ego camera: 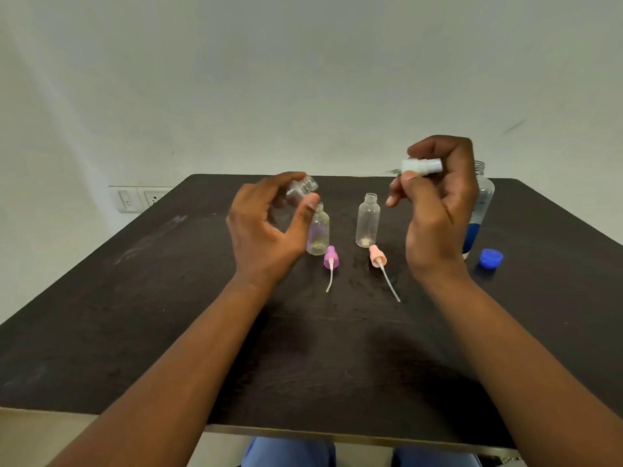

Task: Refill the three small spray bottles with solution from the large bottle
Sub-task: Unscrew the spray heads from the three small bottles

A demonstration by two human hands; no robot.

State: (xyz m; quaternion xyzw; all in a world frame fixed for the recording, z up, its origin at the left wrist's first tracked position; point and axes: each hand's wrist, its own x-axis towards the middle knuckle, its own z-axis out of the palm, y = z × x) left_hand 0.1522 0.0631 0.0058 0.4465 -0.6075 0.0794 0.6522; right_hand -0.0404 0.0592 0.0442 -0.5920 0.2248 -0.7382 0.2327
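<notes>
Left hand (266, 227) fingers grip small bottle (300, 190), neck tilted up-right; right hand (435, 203) pinches white sprayer (423, 166) horizontally.

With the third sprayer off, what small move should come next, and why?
Probably lay the white sprayer top, pinched in the right hand, on the table beside the pink and purple ones. The left hand holds the last small bottle tilted; the large bottle is uncapped, and pouring needs a free hand.

Large bottle (482, 203) half behind the right hand (435, 210); held small bottle (300, 190) blurred, body behind fingers.
</notes>
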